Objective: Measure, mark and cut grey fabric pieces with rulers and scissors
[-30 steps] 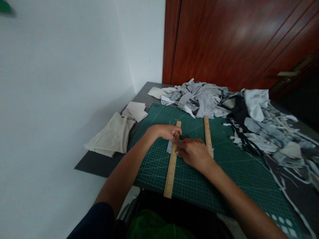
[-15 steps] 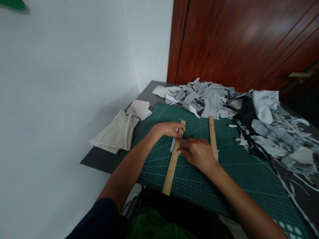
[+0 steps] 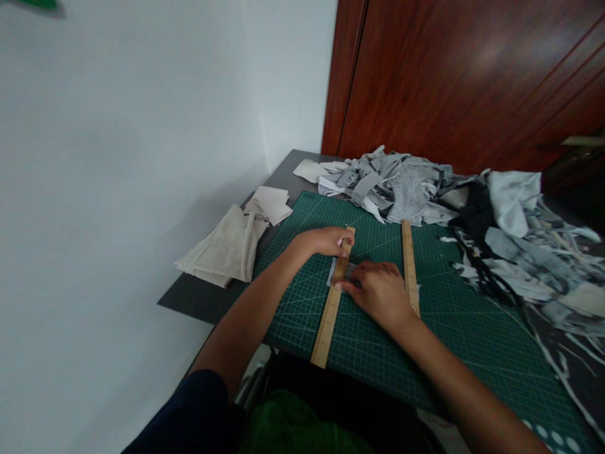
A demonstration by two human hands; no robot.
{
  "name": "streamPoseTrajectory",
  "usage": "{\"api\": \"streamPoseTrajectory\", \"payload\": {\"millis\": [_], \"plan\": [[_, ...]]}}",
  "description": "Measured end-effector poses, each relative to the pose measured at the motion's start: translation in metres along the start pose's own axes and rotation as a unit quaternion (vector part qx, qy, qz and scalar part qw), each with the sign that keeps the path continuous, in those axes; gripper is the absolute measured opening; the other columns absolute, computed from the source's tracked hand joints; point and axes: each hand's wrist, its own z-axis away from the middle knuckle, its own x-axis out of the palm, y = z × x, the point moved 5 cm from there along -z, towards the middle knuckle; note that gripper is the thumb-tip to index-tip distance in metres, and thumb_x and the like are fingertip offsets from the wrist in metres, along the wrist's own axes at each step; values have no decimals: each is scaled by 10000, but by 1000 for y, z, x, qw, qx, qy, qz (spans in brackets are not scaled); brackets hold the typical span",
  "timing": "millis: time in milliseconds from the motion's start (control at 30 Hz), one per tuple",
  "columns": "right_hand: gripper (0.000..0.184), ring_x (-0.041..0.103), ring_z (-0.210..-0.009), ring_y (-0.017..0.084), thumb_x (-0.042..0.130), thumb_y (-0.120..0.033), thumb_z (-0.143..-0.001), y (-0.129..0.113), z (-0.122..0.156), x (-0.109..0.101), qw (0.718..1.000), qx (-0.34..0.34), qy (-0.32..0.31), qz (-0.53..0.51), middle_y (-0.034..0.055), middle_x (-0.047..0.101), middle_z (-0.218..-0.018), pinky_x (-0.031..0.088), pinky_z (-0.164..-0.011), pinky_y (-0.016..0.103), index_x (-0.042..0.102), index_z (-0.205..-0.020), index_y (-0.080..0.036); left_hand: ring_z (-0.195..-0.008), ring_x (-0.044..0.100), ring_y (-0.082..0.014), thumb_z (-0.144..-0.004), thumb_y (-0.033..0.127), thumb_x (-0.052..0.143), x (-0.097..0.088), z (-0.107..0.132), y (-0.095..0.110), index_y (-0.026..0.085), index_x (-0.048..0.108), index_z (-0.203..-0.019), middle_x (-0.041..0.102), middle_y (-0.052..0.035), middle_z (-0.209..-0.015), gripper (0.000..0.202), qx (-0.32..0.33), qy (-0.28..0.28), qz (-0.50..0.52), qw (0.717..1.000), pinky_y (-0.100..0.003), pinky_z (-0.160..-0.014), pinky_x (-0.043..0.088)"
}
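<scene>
A wooden ruler [image 3: 326,334] lies slanted on the green cutting mat [image 3: 288,302], across a strip of grey fabric [image 3: 333,271]. My left hand [image 3: 328,241] is closed around the ruler's far part, thumb and fingers on opposite edges. My right hand [image 3: 378,287] bends over the fabric strip, fingers closed down on it and thumb tip against the ruler's right edge; the palm hides most of the strip. A second wooden ruler [image 3: 409,255] lies to the right, partly behind my right hand, with a bit of fabric showing beside it.
Grey and white fabric scraps [image 3: 401,186] are heaped at the mat's far edge. More scraps, strips and a black cloth [image 3: 475,211] spread along the right. Folded cream fabric [image 3: 227,246] lies at the left on the dark table [image 3: 189,299], near the white wall [image 3: 118,189].
The view has shifted slightly, so everything sits a little further right. Both hands keep their places on the ruler and fabric strip.
</scene>
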Motion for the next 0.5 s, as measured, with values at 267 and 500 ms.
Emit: {"api": "streamPoseTrajectory", "payload": {"millis": [267,500], "plan": [[356,703,-813,266,733,-513,-946,-2,1,0,1000,10,14,5,76,763,-857,391,-781,385,785,-817,-184,-1071,631,-167,-983,130,457,-1,-6,-1,165,665,-1130,708,-74,-1217,257,26,10,-8,1000,-280,-943,468],[340,711,-804,267,745,-505,-932,-1,1,2,1000,14,18,1,68,765,-853,396,-748,382,779,-791,-198,-1046,651,-198,-927,183,626,5,-7,-2,189,656,-1207,725,-66,-1175,282,-8,64,-26,998,-299,-903,466]]}}
